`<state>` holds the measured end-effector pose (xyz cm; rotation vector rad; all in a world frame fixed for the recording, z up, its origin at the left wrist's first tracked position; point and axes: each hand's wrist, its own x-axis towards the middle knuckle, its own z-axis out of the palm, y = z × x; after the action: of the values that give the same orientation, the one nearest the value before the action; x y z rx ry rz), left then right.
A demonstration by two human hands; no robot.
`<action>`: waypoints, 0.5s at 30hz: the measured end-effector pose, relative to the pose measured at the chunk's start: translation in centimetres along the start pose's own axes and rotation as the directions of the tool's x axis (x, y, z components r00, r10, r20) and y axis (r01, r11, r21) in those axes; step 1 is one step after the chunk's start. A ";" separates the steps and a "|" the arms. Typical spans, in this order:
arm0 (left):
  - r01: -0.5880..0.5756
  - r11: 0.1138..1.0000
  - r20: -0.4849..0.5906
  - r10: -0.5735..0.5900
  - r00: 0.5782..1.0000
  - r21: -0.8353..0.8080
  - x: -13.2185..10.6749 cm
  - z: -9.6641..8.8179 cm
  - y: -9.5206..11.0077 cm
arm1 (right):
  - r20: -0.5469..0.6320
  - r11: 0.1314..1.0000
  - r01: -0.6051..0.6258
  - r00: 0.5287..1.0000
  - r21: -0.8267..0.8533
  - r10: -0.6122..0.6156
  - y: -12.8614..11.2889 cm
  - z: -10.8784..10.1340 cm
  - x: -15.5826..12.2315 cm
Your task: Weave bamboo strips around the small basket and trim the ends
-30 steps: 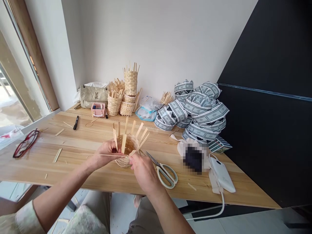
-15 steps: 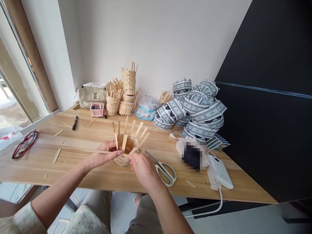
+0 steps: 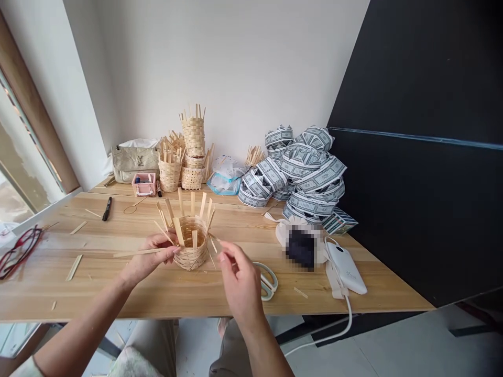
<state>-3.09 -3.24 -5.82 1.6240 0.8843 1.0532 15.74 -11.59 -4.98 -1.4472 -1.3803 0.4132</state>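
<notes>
Here's the left forearm (image 3: 92,317), bare and slanting in from the lower left, wrist nearly straight, with the left hand (image 3: 143,264) in a pinching grip, thumb reaching forward and fingers curled beyond it. Across from it, the right forearm (image 3: 265,343) rises more steeply from the lower right, and the right hand (image 3: 241,280) sits apart, back of the hand up, index finger bent inward above the thumb, their tips too small to read clearly.

Open tabletop (image 3: 243,225) beyond basket (image 3: 190,258), tall stakes (image 3: 178,231) ringing it, scissors (image 3: 269,286) at right
</notes>
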 end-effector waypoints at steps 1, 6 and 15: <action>0.019 1.000 -0.003 -0.019 1.000 -0.007 0.1 0.0 0.1 | -0.063 1.000 -0.013 0.998 0.021 0.014 0.4 -0.2 0.2; 0.032 0.999 0.072 -0.034 0.997 0.032 0.5 0.1 0.1 | 0.095 0.975 -0.169 0.983 0.142 0.156 1.8 0.4 2.0; -0.035 0.990 0.130 0.017 0.991 0.139 0.6 0.2 0.6 | 0.318 0.994 -0.054 0.948 0.094 0.022 0.6 0.2 3.6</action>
<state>-2.59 -2.91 -5.09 1.8045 0.8699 0.9094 16.88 -8.24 -4.09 -1.3660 -1.5608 0.7573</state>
